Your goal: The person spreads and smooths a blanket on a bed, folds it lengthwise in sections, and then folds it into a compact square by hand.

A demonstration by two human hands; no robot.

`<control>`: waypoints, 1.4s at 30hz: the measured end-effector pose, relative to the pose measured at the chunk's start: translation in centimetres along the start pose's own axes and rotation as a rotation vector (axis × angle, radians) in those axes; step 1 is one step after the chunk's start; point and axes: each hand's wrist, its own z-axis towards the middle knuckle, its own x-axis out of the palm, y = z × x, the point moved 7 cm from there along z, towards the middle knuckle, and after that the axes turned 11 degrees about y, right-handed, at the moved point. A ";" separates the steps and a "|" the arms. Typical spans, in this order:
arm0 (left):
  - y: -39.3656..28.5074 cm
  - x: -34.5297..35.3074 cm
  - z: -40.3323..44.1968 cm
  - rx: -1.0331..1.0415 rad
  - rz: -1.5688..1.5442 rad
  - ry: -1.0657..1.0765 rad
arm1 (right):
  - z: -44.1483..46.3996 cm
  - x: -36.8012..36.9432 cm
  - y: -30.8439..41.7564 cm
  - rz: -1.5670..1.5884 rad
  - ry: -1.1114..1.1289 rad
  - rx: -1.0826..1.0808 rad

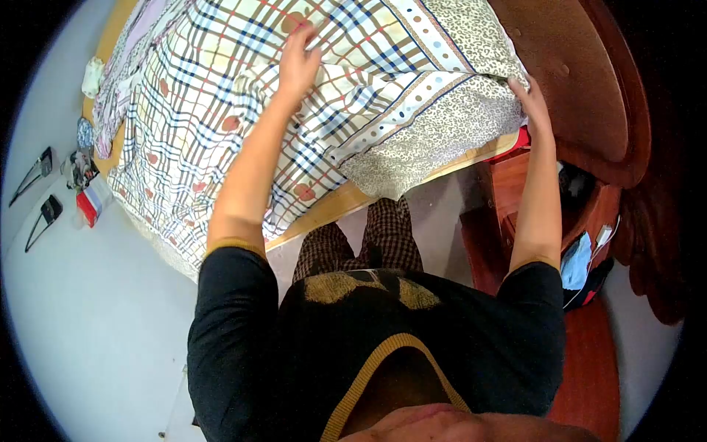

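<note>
A plaid bed sheet [213, 96] with brown apple shapes and a leopard-patterned border lies wrinkled over the bed. My left hand [298, 66] is over the plaid part, fingers loosely apart and holding nothing. Beside the headboard, my right hand [536, 107] grips the sheet's patterned edge between thumb and fingers; part of the fingers is hidden. Folds run across the sheet between both hands. One corner of the border hangs over the bed's near side, above my knees.
The brown wooden headboard [571, 70] rises at the right. Below it stands a reddish wooden nightstand [508, 184], with a light blue cloth [576, 261] and a white cable nearby. A wooden bed edge [331, 208] runs before my legs. Black-framed items [46, 214] are at the far left.
</note>
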 end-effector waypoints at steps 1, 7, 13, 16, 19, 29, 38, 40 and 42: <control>0.6 -0.4 -3.8 -0.069 0.017 -0.062 | -1.0 0.4 -1.4 -0.020 0.046 -0.029; 14.0 8.3 -27.3 -0.847 -0.327 -0.203 | -7.4 6.2 -11.3 -0.051 0.465 0.192; 10.6 15.5 -28.8 -1.258 -1.197 -0.079 | -10.6 9.4 -8.5 0.524 0.426 0.150; 9.8 15.9 -26.0 -1.289 -1.099 0.169 | -10.1 5.8 -3.5 0.405 0.232 -0.413; 3.2 5.6 -15.2 -0.517 -1.623 0.270 | -7.5 3.9 7.3 1.455 0.191 -0.353; 9.4 -1.5 1.3 -0.567 -1.317 -0.228 | -0.1 0.3 9.7 0.977 -0.065 -0.298; 1.6 10.0 -7.0 -0.137 -0.297 0.091 | -0.9 3.2 -1.0 0.756 -0.147 -0.003; -2.9 13.3 -10.9 0.045 -0.028 0.213 | 1.3 5.3 0.2 0.798 -0.088 -0.111; -3.9 15.5 -12.7 -0.091 -0.024 0.391 | 0.8 4.4 2.1 0.621 -0.304 -0.125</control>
